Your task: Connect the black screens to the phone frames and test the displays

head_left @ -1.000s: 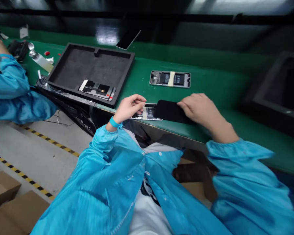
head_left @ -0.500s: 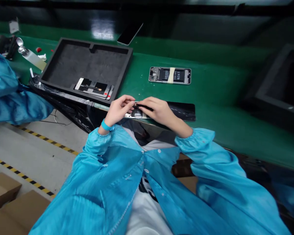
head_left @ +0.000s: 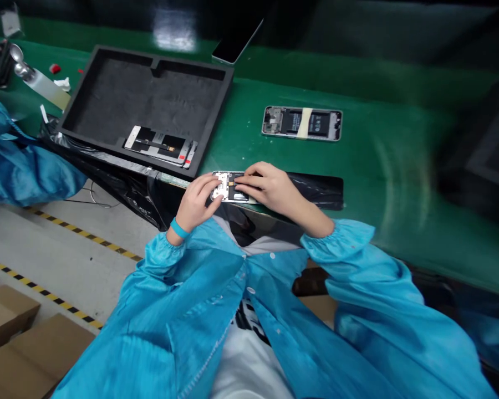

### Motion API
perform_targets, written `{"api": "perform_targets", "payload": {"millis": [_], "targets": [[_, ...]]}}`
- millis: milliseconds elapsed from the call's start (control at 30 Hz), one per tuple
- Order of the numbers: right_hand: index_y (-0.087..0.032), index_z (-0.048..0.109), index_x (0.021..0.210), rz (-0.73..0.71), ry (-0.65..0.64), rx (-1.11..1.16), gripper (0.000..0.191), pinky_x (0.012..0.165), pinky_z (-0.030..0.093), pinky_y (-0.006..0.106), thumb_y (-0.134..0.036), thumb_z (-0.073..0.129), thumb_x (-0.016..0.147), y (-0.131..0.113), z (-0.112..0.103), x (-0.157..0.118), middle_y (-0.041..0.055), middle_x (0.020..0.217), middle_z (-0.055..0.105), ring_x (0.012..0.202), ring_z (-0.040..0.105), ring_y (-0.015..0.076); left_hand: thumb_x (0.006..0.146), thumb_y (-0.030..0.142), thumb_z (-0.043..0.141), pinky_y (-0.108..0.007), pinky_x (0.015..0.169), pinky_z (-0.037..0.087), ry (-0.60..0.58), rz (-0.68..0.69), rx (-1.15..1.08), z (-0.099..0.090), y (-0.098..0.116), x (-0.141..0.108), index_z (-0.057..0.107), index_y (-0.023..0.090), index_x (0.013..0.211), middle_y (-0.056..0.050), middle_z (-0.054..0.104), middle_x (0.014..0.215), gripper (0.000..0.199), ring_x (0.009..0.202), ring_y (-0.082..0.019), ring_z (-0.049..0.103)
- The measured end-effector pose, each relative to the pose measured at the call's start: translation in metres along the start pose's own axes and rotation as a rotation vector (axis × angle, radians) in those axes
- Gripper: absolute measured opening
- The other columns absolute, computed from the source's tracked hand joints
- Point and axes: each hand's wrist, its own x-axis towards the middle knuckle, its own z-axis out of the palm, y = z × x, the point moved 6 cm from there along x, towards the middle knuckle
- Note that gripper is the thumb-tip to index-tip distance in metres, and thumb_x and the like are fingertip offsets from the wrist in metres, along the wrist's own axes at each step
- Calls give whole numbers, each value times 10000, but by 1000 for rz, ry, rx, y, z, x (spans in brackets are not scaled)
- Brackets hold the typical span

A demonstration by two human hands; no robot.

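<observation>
An opened phone (head_left: 223, 187) with bare inner parts lies at the bench's front edge. My left hand (head_left: 197, 200) grips its left end, thumb at the near side and fingers over the far side. My right hand (head_left: 272, 187) is closed, its fingertips drawn together at a small copper-coloured flex cable (head_left: 232, 183) on the phone's middle. That hand hides the phone's right part. A long black glossy panel (head_left: 319, 191) extends to the right from behind my right hand; whether it is joined to the phone is hidden.
Another opened phone (head_left: 289, 123), with a pale tape strip, lies farther back. Left is a black foam tray (head_left: 149, 88) holding screen parts (head_left: 158, 145). A dark phone (head_left: 237, 43) lies at the back. A co-worker's blue sleeve (head_left: 25, 166) shows at far left; a bottle (head_left: 45, 87) stands near it.
My left hand has left the cable and moved left to the phone's end, uncovering the white metal inside. My right fingertips stay at the cable, which now lies lower. The view has shifted slightly.
</observation>
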Motion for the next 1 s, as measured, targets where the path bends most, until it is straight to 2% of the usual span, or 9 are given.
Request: {"api": "perform_targets", "payload": {"millis": [167, 300, 467, 567, 700, 867, 1000], "targets": [[-182, 841, 1080, 30, -38, -22, 329, 785, 540, 387, -409, 602, 1089, 1, 3, 1, 121, 979, 720, 906, 653, 230, 1119, 354, 488, -490, 1207, 506, -14, 22, 17, 1, 3, -1, 673, 133, 1411, -192, 676, 1390, 411, 1380, -290, 623], [-176, 839, 1087, 41, -43, -8, 348, 790, 520, 393, -417, 589, 1094, 2, 3, 0, 121, 968, 708, 910, 634, 230, 1131, 331, 453, -511, 1202, 494, -92, 31, 121, 5, 4, -2, 699, 220, 1450, -166, 650, 1459, 417, 1412, -301, 589], [-177, 835, 1096, 33, -47, -24, 326, 787, 504, 383, -401, 599, 1093, 1, 4, 0, 117, 967, 707, 913, 639, 232, 1132, 329, 480, -467, 1119, 544, -88, 153, 280, 0, 11, 2, 726, 207, 1424, -174, 675, 1433, 401, 1325, -306, 622], [-187, 834, 1108, 23, -54, -42, 323, 783, 482, 373, -395, 587, 1099, 0, 4, 0, 115, 974, 701, 915, 630, 230, 1134, 376, 489, -472, 1072, 566, -169, 182, 338, -1, 12, 7, 719, 220, 1430, -162, 671, 1470, 406, 1287, -311, 631], [-208, 839, 1150, 16, -108, -37, 348, 814, 480, 381, -410, 560, 1106, 0, 7, 0, 124, 994, 694, 935, 617, 234, 1142, 389, 461, -494, 1086, 563, -272, 141, 330, 1, 8, 9, 677, 233, 1488, -154, 652, 1511, 437, 1296, -309, 621], [-156, 771, 1338, 24, -156, -44, 505, 921, 548, 453, -523, 515, 1104, 0, -1, 0, 183, 1152, 702, 1046, 632, 289, 1138, 422, 466, -538, 1184, 503, -205, 114, 218, 1, 3, 1, 631, 212, 1537, -205, 529, 1623, 480, 1392, -338, 579], [-149, 694, 1459, 79, -143, -89, 624, 1040, 548, 521, -613, 498, 1091, 8, -30, -12, 217, 1321, 676, 1223, 630, 346, 1093, 549, 548, -583, 1286, 401, -129, 99, 97, -7, 2, 5, 433, 164, 1671, -256, 411, 1680, 704, 1592, -397, 405]]}}
